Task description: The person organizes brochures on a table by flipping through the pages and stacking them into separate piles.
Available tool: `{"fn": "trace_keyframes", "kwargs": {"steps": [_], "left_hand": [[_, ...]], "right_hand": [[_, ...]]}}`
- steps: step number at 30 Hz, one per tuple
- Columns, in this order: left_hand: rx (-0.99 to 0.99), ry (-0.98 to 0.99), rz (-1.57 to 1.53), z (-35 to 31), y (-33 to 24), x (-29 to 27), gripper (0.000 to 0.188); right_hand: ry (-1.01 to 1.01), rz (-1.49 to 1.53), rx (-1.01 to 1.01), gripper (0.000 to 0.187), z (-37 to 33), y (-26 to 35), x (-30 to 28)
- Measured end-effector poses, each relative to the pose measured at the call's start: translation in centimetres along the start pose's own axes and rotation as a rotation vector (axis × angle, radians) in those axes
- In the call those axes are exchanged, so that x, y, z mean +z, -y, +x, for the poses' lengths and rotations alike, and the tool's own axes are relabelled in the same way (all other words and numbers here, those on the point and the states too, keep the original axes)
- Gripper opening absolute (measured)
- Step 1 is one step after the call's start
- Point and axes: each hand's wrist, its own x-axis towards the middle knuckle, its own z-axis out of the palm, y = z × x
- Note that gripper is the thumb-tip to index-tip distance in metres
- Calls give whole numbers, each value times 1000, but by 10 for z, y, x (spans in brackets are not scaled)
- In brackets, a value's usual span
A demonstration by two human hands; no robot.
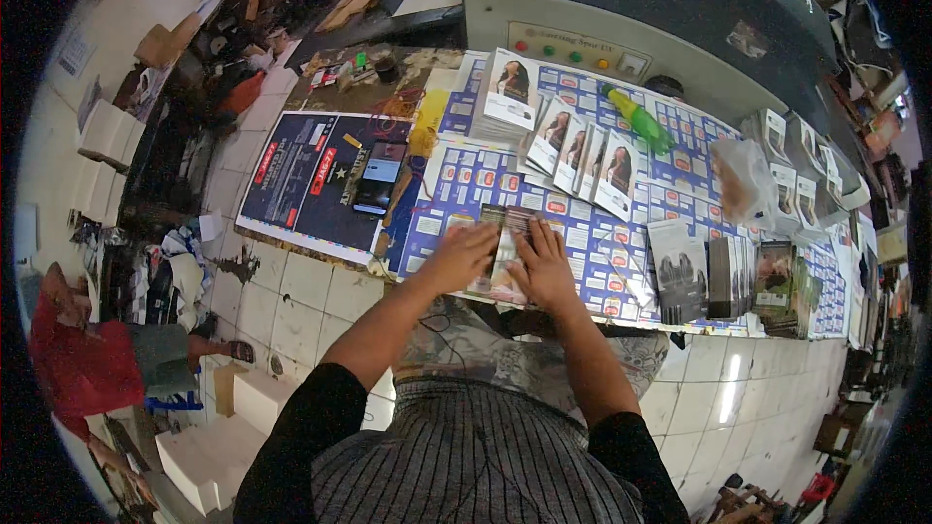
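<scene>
In front of me lies a flat, dark and pinkish printed carton on the table, its sides partly covered by my hands. My left hand rests on its left side with the fingers stretched forward. Across its right side lies my right hand, palm down and fingers spread. Beyond them, a tall stack of white printed boxes with a portrait stands next to a fanned row of similar boxes. Blue printed sheets cover the table under all of this.
Two phones lie on a dark printed sheet at left. A green bottle lies behind the boxes. Grey cartons, dark upright cartons, a plastic bag and stacked boxes stand at right. A machine panel borders the back.
</scene>
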Motion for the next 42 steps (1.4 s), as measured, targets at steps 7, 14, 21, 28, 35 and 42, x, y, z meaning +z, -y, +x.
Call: {"fn": "trace_keyframes", "kwargs": {"steps": [7,14,21,28,35,42], "left_hand": [[-68,-46,126,-19,9,-21,52],[-167,-35,-200,-14,20,-25,64],[-23,125,-61,-17,20,-41,91],[-5,187,14,-18,26,-35,109],[5,189,29,-15,26,-37,112],[-14,209,-19,-17,21,-42,113]], "right_hand": [[48,-52,-83,69,16,20,7],[47,-98,-95,73,29,26,22],[102,-168,-123,61,28,27,25],[4,8,-96,58,30,20,14],[2,-109,-82,70,28,9,9],[16,-128,-69,72,29,11,10]]}}
